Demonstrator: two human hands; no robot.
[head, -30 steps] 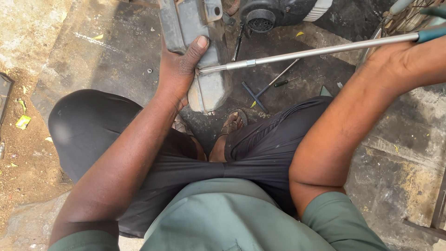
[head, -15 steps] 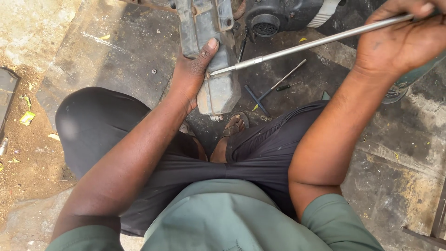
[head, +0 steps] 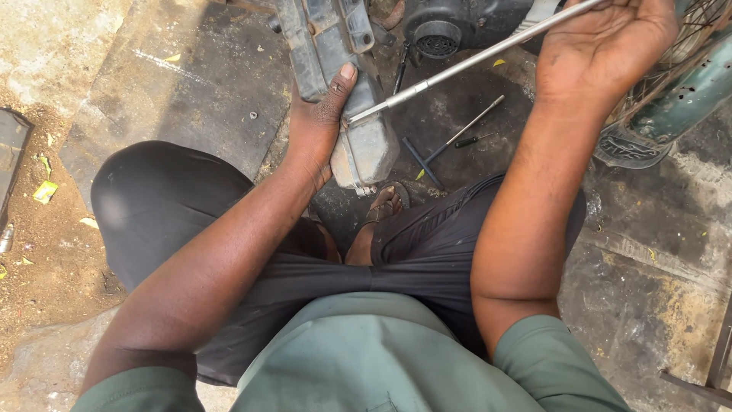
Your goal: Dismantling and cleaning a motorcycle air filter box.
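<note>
— Start nearest the body. What sits closest?

— A sandalled foot (head: 381, 210) between the knees, and just beyond its toes the near end of the grey ribbed metal casing (head: 358, 145). Take that casing as the landmark.

— Which hand is on it?

— The left hand (head: 320, 126). It lies flat along the casing's left flank, fingers together, thumb pointing up over the top edge — pressed on, not pinching.

— And the long thin silver metal rod (head: 457, 69)?

— Its near tip touches the casing just beside the left thumb. From there its long axis climbs away to the right and farther off, up into the right hand (head: 602, 46).

— How does that hand hold it?

— Palm turned up, fingers curled over the far end — a loose wrap around the rod.

— So which hand is nearer the tip?

— The left, right beside it; the right sits well apart at the other end.

— Anything else?

— Right of the casing, a dark T-shaped hand tool (head: 450, 145) lies on the stained ground. Beyond the casing, a black round motor housing (head: 438, 34).
</note>
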